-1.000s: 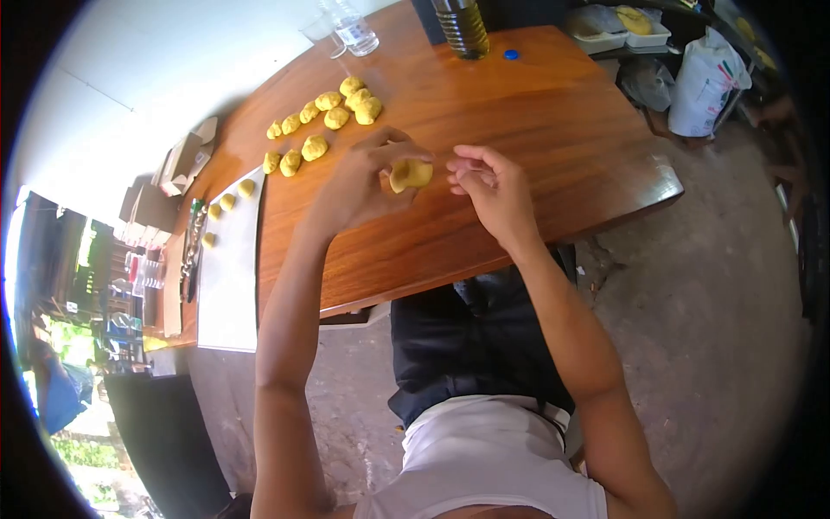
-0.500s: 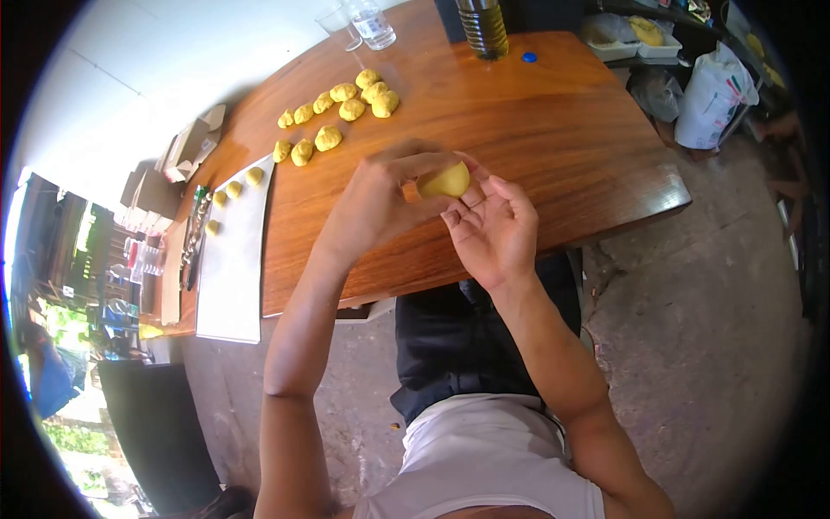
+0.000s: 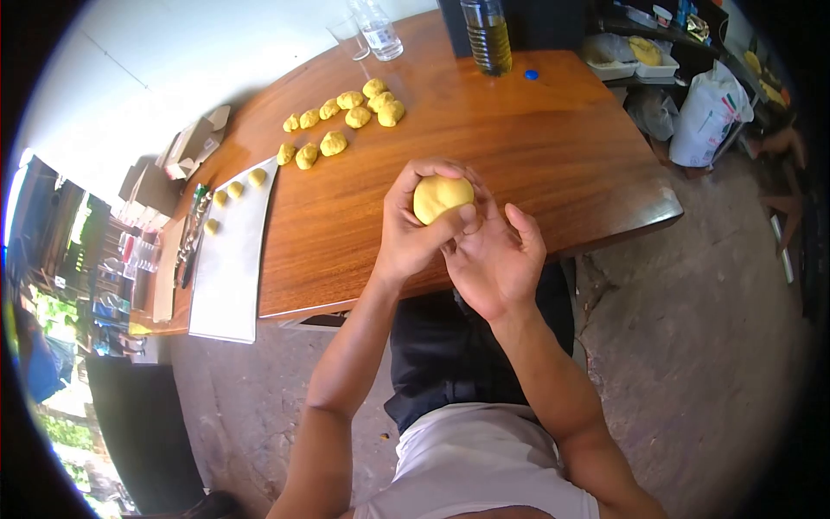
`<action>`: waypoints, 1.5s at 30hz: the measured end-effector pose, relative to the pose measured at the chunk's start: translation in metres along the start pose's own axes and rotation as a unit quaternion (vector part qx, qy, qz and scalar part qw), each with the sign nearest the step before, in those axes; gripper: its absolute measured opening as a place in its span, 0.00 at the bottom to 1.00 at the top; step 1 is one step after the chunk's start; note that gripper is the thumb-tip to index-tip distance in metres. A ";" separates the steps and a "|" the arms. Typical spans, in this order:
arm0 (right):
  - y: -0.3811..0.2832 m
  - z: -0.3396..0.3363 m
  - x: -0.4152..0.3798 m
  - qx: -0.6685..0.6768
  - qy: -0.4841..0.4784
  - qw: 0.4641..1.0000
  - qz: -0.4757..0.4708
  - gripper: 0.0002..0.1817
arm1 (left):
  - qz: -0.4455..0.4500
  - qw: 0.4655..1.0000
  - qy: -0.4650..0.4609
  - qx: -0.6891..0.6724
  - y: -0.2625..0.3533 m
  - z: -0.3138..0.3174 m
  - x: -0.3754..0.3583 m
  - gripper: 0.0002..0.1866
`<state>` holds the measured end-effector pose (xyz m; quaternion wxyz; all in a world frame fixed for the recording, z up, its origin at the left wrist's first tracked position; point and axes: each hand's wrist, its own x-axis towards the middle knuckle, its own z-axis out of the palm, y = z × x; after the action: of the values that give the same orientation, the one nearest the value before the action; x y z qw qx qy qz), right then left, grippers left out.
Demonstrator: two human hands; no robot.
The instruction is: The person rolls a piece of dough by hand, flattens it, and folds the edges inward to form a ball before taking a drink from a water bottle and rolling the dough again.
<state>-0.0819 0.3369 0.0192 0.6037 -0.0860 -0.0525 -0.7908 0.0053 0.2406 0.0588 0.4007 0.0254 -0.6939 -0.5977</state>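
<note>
A smooth yellow dough ball [image 3: 442, 200] is held above the table's near edge. My left hand [image 3: 410, 227] curls round it, thumb across its front. Beside it my right hand [image 3: 495, 255] is palm up, thumb apart and fingers reaching behind the dough; whether they touch it is hard to see. Several rough yellow dough lumps [image 3: 333, 144] lie in loose rows farther back on the wooden table [image 3: 553, 156]. Small yellow balls [image 3: 257, 177] sit on a white board [image 3: 226, 285] at the left.
An oil bottle [image 3: 487, 39] and a blue cap [image 3: 532, 75] stand at the back. A clear bottle [image 3: 379, 35] and a glass [image 3: 350, 39] are near the wall. Cardboard boxes [image 3: 190, 151] line the left edge. A white sack [image 3: 709, 117] stands right of the table.
My left hand has swung from over the dough to its left side, now gripping it with the thumb in front. The dough shows a rounder face. My right hand stays palm up.
</note>
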 end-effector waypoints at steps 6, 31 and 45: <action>-0.001 0.003 -0.002 -0.023 0.001 0.999 0.024 0.33 | 0.009 0.996 0.084 -0.015 -0.001 0.005 0.000 0.19; 0.023 0.003 -0.012 -0.181 -0.030 0.983 -0.032 0.39 | 0.005 0.965 0.261 -0.029 0.009 0.027 -0.021 0.11; 0.038 0.004 -0.011 -0.254 -0.042 0.960 -0.109 0.41 | -0.095 0.962 0.246 -0.070 0.040 0.030 -0.022 0.11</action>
<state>-0.0423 0.3377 0.0207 0.4697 -0.2641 0.1158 -0.8344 0.0199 0.2874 0.0822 0.5012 0.2095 -0.5248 -0.6553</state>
